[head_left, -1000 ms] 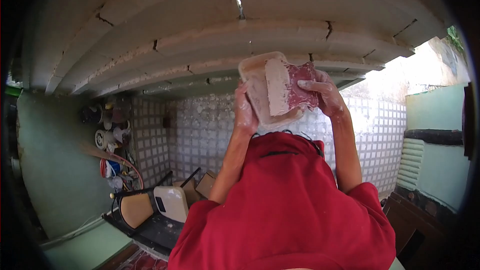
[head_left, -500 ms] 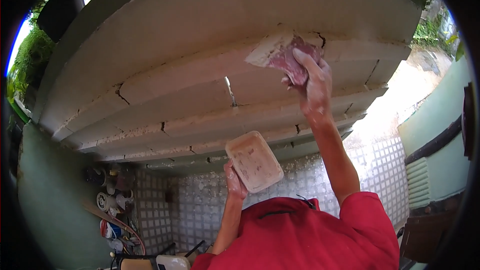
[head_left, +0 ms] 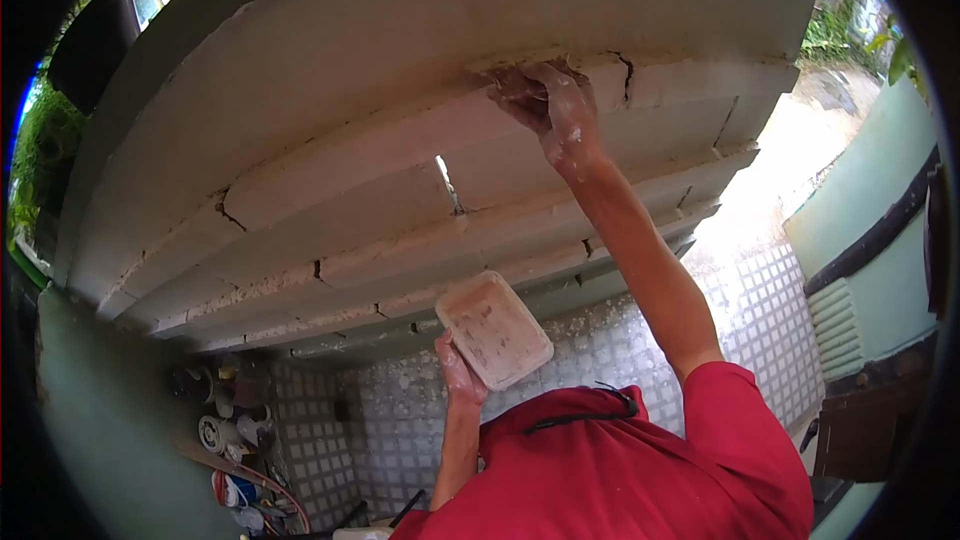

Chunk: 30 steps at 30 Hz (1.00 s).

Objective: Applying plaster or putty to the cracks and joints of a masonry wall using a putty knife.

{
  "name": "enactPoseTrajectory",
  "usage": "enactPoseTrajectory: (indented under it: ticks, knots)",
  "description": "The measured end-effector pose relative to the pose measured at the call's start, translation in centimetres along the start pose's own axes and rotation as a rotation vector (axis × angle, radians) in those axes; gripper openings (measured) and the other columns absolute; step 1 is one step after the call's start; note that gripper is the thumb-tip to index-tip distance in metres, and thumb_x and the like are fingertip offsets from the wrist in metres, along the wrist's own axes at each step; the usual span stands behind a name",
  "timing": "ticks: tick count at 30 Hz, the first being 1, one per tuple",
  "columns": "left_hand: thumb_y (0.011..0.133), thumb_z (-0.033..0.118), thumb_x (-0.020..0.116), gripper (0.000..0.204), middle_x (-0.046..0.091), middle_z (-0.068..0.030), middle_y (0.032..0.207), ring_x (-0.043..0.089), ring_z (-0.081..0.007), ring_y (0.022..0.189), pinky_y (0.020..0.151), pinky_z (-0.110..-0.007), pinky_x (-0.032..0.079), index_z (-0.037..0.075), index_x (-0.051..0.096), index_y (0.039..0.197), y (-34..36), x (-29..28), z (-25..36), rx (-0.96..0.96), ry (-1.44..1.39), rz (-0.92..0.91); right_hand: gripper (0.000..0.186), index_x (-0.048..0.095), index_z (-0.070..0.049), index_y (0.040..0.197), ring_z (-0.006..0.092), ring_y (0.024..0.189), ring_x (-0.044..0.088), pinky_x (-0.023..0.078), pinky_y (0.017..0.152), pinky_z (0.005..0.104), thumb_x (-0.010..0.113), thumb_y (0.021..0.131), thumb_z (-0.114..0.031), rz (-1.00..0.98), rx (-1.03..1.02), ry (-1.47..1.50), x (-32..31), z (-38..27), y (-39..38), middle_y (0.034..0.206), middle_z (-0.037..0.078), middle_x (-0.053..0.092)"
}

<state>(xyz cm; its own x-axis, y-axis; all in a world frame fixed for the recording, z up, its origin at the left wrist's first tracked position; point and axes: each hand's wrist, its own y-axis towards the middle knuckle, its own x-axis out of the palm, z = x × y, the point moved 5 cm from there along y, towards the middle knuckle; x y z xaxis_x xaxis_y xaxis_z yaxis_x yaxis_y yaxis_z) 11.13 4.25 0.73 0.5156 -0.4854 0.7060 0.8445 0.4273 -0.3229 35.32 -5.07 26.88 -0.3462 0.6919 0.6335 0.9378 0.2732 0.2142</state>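
High on a pale, stepped block surface (head_left: 380, 40), my right hand (head_left: 567, 118) grips a flat reddish spreader (head_left: 515, 82) coated with pale paste. Its edge presses along a ledge joint, just left of a dark crack (head_left: 627, 78). My fingers partly cover it. Lower and nearer to me, my left hand (head_left: 461, 372) holds a shallow, cream rectangular tray (head_left: 512, 358) by its left side. Smears of paste line the tray's inside, which faces up. White residue marks both hands.
Tubs and containers (head_left: 217, 434) stand at lower left beside a green wall (head_left: 110, 410). Checkered floor tiles (head_left: 390, 430), spotted with white, lie below. A narrow bright gap (head_left: 447, 180) opens between blocks. Dark wooden furniture (head_left: 870, 430) is at lower right.
My right hand has moved left with the spreader, which now lies against the ledge, its paste-covered face turned away. My left hand and the tray have shifted slightly left in view.
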Motion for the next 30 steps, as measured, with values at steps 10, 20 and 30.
enactPoseTrajectory:
  ticks: [10, 20, 30]
  knots:
    - [0.084, 0.047, 0.048, 0.060, 0.055, -0.0082, 0.125, 0.054, -0.0256, 0.113, 0.098, -0.038, 0.042, 0.007, 0.045, 0.128, 1.2, -1.2, 0.5, -0.015, -0.043, -0.015, 0.027, 0.056, 0.011, 0.103, 0.0263, 0.086, 0.065, 0.057, 0.077, 0.0302, 0.038, 0.093, -0.006, -0.194, 0.085, -0.095, 3.4, -3.2, 5.8, 0.095, 0.020, 0.065]
    - [0.084, 0.045, 0.048, 0.060, 0.055, -0.0093, 0.124, 0.054, -0.0263, 0.113, 0.097, -0.038, 0.043, 0.006, 0.044, 0.129, 0.1, -1.3, 1.1, 0.037, -0.063, -0.021, 0.027, 0.057, 0.013, 0.098, 0.0275, 0.092, 0.065, 0.057, 0.085, 0.0337, 0.038, 0.092, -0.006, -0.197, -0.108, -0.171, 3.2, -6.6, 1.5, 0.093, 0.023, 0.064]
    - [0.084, 0.044, 0.049, 0.058, 0.055, -0.0090, 0.124, 0.054, -0.0262, 0.113, 0.098, -0.039, 0.042, 0.006, 0.045, 0.129, 0.1, -0.7, 1.3, 0.056, -0.066, -0.020, 0.029, 0.056, 0.010, 0.104, 0.0269, 0.084, 0.066, 0.058, 0.082, 0.0348, 0.035, 0.091, -0.005, -0.234, 0.035, -0.101, 3.7, -4.9, 6.5, 0.093, 0.019, 0.065]
